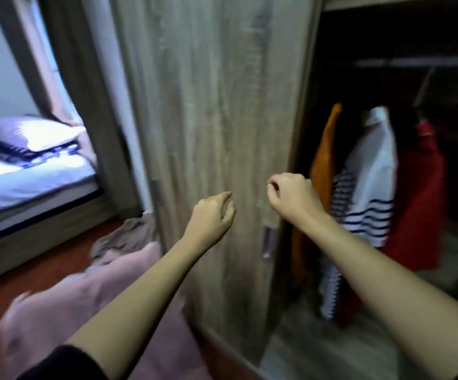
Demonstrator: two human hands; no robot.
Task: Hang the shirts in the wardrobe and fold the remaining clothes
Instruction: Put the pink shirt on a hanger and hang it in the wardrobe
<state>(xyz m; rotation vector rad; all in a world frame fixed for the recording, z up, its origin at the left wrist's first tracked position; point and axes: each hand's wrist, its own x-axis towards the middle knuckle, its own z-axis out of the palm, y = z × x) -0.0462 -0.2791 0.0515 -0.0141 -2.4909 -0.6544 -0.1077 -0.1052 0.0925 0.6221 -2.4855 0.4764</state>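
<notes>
The wardrobe's wooden sliding door (217,119) fills the middle of the view, and its right side stands open and dark. Inside hang an orange garment (325,160), a white shirt (373,160), a navy-striped white top (370,218) and a red garment (419,198) under a rail (419,62). My left hand (212,218) and my right hand (291,197) are both raised in front of the door with fingers loosely curled and nothing in them. A pink cloth (85,294) and a beige garment (126,237) lie low on the left.
A bed (30,182) with a white pillow (36,133) and a dark patterned item stands at the left, beyond a curtain (66,86). Red-brown floor (44,264) runs between bed and wardrobe. A metal handle (267,241) sits on the door's edge.
</notes>
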